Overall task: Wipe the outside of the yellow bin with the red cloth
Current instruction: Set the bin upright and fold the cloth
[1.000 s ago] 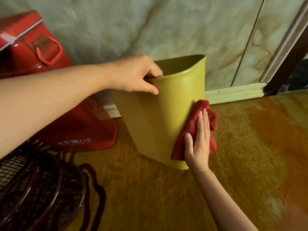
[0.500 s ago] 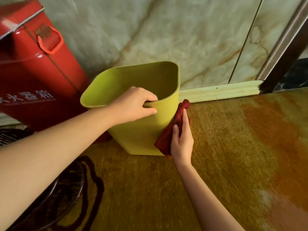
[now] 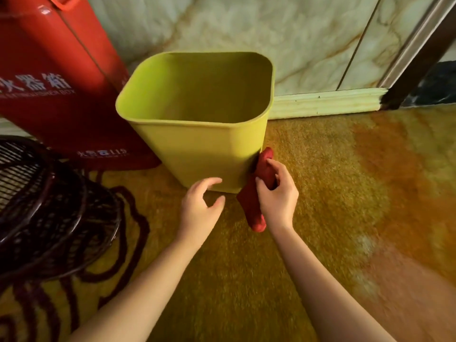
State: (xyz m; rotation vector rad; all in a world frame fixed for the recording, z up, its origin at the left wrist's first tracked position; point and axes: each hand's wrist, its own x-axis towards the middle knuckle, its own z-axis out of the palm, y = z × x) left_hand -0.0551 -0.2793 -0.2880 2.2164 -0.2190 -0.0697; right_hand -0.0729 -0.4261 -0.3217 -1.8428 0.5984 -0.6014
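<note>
The yellow bin (image 3: 197,149) stands upright on the floor, its mouth open to the camera and nothing visible inside. My right hand (image 3: 278,201) grips the red cloth (image 3: 254,206), bunched and hanging, against the bin's lower right corner. My left hand (image 3: 199,208) hovers just in front of the bin's base with fingers curled apart, holding nothing and not clearly touching the wall.
A red metal box (image 3: 56,77) with white lettering leans behind the bin on the left. A dark wire basket (image 3: 42,206) sits at the left edge. A marble wall and pale baseboard (image 3: 325,102) run behind; a dark door frame (image 3: 419,50) stands at right.
My left hand has let go of the bin's rim and dropped in front of its base. The bin stands upright now. My right hand changed from a flat press to gripping the cloth lower down.
</note>
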